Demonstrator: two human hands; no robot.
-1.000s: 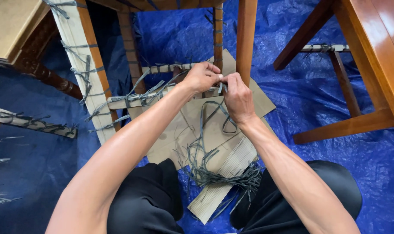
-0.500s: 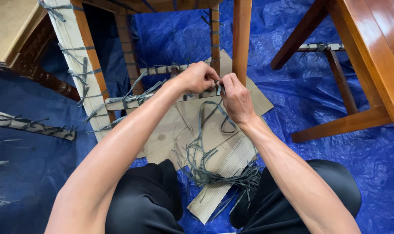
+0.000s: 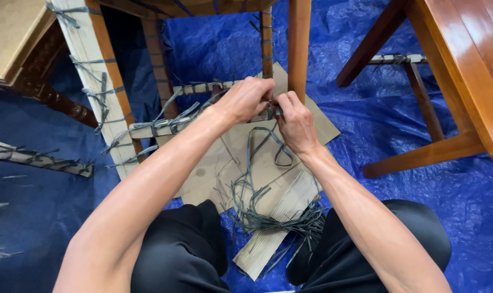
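My left hand (image 3: 247,99) and my right hand (image 3: 293,122) meet at a paper-wrapped wooden rung (image 3: 203,87) beside an upright chair leg (image 3: 299,43). Both pinch a grey-green plastic strap (image 3: 264,142) that loops down from the rung over flat cardboard sheets (image 3: 241,163). A loose bundle of the same straps (image 3: 273,220) lies on a corrugated strip (image 3: 276,225) between my knees. The exact point where the fingers grip is hidden by the hands.
Wrapped and strap-tied wooden rails (image 3: 97,87) stand at the left. A polished wooden table (image 3: 466,65) with a wrapped stretcher (image 3: 398,58) stands at the right. Blue tarpaulin (image 3: 376,119) covers the floor. Another tied rail (image 3: 35,158) lies at far left.
Both hands stay at the rung, with the fingers working slightly on the strap. The view has shifted a little; nothing else has moved.
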